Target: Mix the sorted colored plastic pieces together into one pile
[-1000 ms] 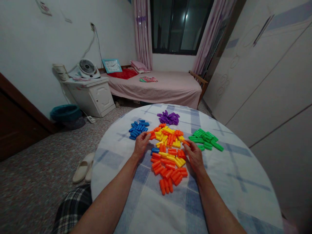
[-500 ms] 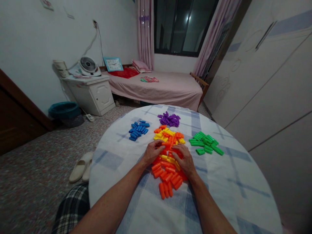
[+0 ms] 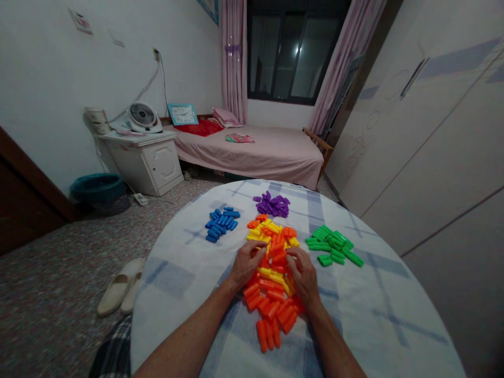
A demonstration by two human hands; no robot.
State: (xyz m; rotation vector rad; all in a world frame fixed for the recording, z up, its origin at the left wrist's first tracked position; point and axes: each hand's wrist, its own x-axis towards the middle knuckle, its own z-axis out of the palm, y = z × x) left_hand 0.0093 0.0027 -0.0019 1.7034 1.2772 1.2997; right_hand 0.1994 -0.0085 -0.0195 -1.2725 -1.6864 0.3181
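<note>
A mixed pile of orange, red and yellow plastic pegs (image 3: 272, 278) lies in the middle of a round table with a blue-checked cloth (image 3: 177, 273). My left hand (image 3: 246, 262) rests on the pile's left side, its fingers curled over the pegs. My right hand (image 3: 303, 273) rests on the right side in the same way, fingers bent onto red pegs. The fingertips of the two hands nearly meet above the pile. Sorted heaps lie around it: blue pegs (image 3: 221, 222), purple pegs (image 3: 272, 205) and green pegs (image 3: 334, 244).
Beyond the table stand a bed with a pink cover (image 3: 260, 149), a white bedside cabinet (image 3: 142, 157) with a fan (image 3: 142, 116) on it, a teal basin (image 3: 96, 186) and slippers (image 3: 116, 289) on the floor. White wardrobe doors (image 3: 425, 147) stand at the right.
Both hands moved inward from the pile's outer edges and now sit close together on top of it. The camera tilted slightly, so the table appears lower.
</note>
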